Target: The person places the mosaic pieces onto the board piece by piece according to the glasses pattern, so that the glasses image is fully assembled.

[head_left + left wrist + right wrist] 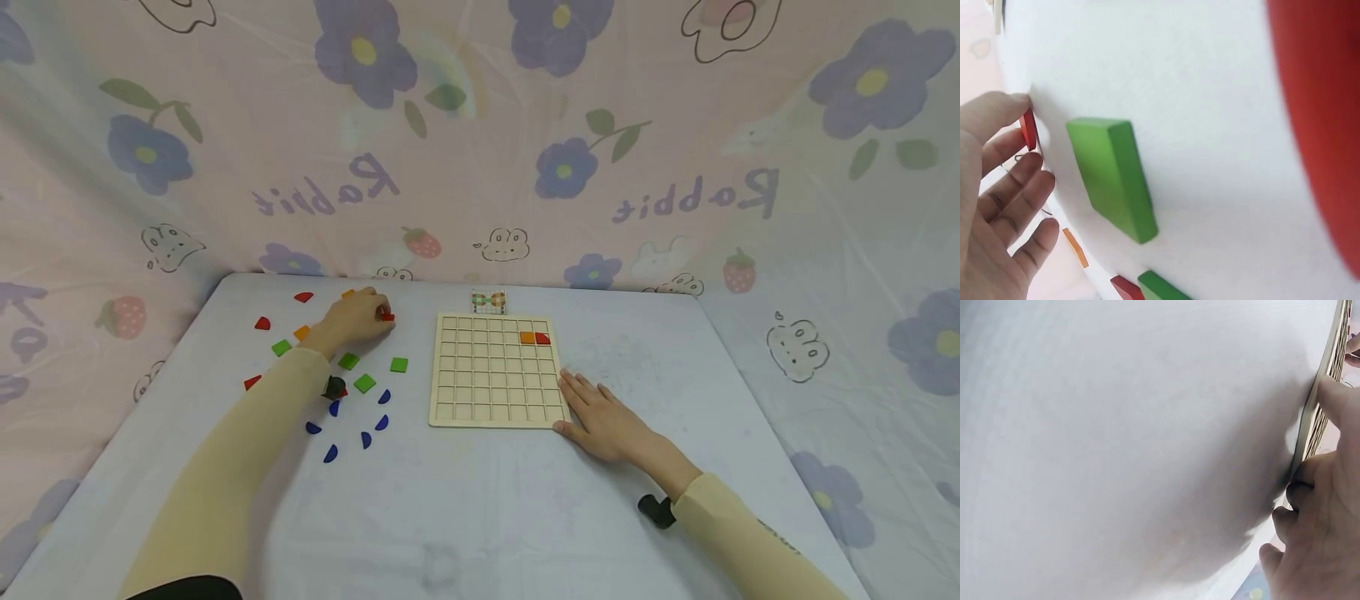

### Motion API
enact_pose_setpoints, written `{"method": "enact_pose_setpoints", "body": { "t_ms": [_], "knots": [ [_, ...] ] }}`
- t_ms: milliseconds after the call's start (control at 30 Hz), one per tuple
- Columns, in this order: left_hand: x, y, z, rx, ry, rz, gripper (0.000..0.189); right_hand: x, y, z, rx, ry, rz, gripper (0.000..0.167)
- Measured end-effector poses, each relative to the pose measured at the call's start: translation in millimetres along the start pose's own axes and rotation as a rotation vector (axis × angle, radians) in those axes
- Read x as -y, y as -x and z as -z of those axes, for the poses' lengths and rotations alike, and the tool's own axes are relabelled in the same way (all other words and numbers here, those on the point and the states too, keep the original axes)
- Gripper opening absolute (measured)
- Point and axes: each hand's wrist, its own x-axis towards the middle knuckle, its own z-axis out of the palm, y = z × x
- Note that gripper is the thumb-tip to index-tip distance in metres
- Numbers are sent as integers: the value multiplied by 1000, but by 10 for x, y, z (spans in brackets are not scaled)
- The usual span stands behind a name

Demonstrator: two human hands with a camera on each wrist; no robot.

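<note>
My left hand (352, 318) pinches a small red piece (387, 317) between thumb and index finger, low over the white table at the far left. In the left wrist view the red piece (1029, 130) shows edge-on, the other fingers loosely bent below it. My right hand (606, 421) lies with extended fingers along the right edge of a pale wooden grid board (495, 420). Thumb and fingertips meet the board's edge (1311, 415) in the right wrist view. An orange square (527, 337) and a red piece (542, 338) sit side by side in the board's upper right cells.
Several green squares (399, 365), blue half-circles (331, 453) and red pieces (262, 323) lie scattered left of the board, with orange squares (302, 332) near the left wrist. A small pattern card (489, 302) lies behind the board. A printed curtain (465, 192) surrounds the table.
</note>
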Motion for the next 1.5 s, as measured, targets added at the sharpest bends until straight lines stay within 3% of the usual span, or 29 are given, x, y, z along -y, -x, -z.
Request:
{"method": "enact_pose_setpoints", "body": {
  "t_ms": [300, 500, 800, 1500],
  "knots": [
    [-50, 63, 56, 33, 104, -8, 35, 1, 2, -2, -1, -2, 3, 76],
    [-129, 13, 65, 19, 161, -68, 35, 4, -3, 9, 3, 2, 0, 76],
    [-388, -94, 77, 8, 277, -193, 38, -5, -4, 13, 6, -4, -6, 77],
    [-1077, -425, -130, 28, 322, -358, 43, 0, 4, 4, 2, -3, -1, 77]
  ]
}}
